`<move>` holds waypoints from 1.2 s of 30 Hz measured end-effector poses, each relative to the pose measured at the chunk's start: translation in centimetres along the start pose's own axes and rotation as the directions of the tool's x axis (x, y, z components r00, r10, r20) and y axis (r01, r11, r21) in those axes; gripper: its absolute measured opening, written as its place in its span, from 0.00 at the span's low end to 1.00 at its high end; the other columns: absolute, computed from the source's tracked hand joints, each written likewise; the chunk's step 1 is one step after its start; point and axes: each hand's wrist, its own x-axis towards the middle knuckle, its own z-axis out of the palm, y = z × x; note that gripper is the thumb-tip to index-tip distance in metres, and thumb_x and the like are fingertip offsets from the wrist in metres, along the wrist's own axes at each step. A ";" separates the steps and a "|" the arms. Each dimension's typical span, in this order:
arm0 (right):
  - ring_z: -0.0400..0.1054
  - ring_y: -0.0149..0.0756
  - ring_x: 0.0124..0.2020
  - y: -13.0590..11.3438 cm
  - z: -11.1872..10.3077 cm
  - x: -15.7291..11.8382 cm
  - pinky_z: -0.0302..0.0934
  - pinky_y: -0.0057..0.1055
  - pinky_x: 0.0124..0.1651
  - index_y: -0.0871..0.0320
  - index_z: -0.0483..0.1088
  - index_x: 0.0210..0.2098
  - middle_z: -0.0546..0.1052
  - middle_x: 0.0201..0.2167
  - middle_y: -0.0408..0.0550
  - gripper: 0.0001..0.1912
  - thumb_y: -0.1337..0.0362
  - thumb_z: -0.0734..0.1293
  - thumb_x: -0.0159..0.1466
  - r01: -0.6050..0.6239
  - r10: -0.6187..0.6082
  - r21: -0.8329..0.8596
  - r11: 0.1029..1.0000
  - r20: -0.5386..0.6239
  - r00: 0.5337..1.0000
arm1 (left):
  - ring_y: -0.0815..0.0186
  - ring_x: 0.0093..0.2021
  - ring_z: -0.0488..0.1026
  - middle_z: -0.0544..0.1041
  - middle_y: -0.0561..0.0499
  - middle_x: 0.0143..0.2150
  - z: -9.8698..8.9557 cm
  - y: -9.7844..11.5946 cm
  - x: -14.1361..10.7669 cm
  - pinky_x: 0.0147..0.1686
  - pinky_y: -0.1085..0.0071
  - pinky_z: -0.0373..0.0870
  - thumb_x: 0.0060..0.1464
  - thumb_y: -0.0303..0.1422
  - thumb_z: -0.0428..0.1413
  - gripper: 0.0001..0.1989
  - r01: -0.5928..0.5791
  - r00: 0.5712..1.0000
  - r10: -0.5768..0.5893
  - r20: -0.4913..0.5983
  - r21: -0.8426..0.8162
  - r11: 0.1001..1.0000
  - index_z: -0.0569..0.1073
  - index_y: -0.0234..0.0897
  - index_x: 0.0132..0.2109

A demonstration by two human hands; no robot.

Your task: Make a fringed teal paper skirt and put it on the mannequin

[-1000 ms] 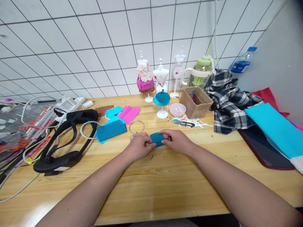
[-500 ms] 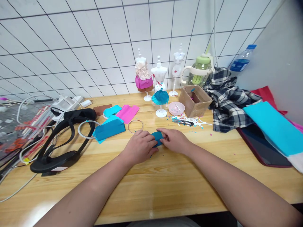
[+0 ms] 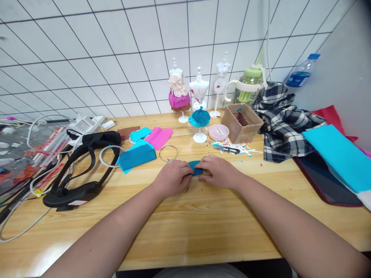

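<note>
A small piece of dark teal crepe paper (image 3: 196, 167) lies between my two hands near the table's middle, partly covered by fingers. My left hand (image 3: 173, 177) grips its left side, fingers curled and pressed together. On the other side my right hand (image 3: 216, 171) pinches its right edge between thumb and fingers. Just beyond the hands stands a white mini mannequin (image 3: 199, 90) with a teal paper skirt (image 3: 199, 117). A thin ring (image 3: 168, 153) rests on the table past my left hand. Small snips (image 3: 228, 149) lie among white and blue paper scraps.
Folded teal paper (image 3: 137, 159) and a pink sheet (image 3: 159, 138) lie left of centre, beside a black headset (image 3: 72, 197). At the back right are a pink dish (image 3: 218, 132), a cardboard box (image 3: 242, 123) and a plaid cloth (image 3: 286, 123). Light-blue paper (image 3: 339, 158) lies far right.
My hands have shifted on the paper: the left fingers are more curled, and the right hand's fingers now reach over its right edge. The camera view has swung slightly left.
</note>
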 end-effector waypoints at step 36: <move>0.69 0.37 0.39 -0.5 1.9 1.5 0.59 0.31 0.41 0.56 0.74 0.44 0.76 0.38 0.49 0.12 0.62 0.68 0.61 -0.343 0.359 0.109 0.933 -0.199 0.912 | 0.56 0.46 0.69 0.75 0.47 0.43 1.6 -0.8 1.3 0.44 0.60 0.62 0.56 0.37 0.58 0.07 0.300 0.945 -0.306 -0.114 -0.072 0.951 0.75 0.40 0.40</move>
